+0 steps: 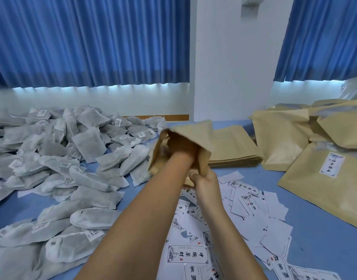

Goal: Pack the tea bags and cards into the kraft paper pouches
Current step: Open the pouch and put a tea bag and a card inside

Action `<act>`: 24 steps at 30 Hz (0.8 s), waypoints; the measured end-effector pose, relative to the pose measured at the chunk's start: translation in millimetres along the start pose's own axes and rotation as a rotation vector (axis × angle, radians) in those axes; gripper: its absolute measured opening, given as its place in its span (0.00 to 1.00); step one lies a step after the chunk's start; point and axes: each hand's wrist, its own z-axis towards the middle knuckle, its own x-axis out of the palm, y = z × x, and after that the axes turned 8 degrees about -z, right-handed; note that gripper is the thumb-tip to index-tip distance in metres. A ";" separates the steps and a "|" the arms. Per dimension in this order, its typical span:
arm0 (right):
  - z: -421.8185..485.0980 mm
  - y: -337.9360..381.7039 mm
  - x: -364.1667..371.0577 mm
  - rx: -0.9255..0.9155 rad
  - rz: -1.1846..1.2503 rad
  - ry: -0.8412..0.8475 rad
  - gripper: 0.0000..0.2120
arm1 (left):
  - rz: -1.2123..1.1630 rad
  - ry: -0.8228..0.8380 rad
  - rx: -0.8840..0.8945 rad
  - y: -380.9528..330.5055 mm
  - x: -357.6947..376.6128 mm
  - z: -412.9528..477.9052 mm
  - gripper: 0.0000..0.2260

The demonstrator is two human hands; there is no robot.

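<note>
A kraft paper pouch (193,128) is held up over the middle of the blue table (319,243), with its mouth facing me. My left hand (180,145) is pushed deep inside it past the wrist, in shadow, so what its fingers hold is hidden. At the near right side of the mouth, my right hand (206,183) pinches the pouch's edge. A large heap of white tea bags (88,142) covers the table's left side. Printed white cards (250,201) lie scattered under and to the right of my arms.
Behind the held pouch lies a flat stack of empty kraft pouches (232,146). Bulging labelled pouches (314,178) are piled at the right. Blue curtains and a white wall close off the far side of the table.
</note>
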 end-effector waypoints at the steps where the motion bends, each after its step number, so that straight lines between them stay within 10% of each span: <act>1: -2.0 1.5 0.1 -0.042 -0.047 0.022 0.20 | 0.047 -0.008 0.012 8.4 5.1 1.3 0.19; 10: 10.4 -9.8 -14.4 0.254 0.062 -0.147 0.10 | -0.110 0.111 0.208 -6.3 19.1 -39.2 0.17; 15: 12.3 -2.6 -24.2 0.302 0.349 -0.176 0.12 | -0.419 -0.594 1.069 37.3 34.0 -83.1 0.13; 19: 11.2 6.0 -26.8 0.340 0.454 -0.165 0.11 | -0.758 -0.860 0.404 92.8 25.4 -37.1 0.10; 24: 6.9 8.3 -24.8 0.354 0.457 -0.153 0.12 | -0.049 -0.283 -0.182 155.0 63.2 15.3 0.34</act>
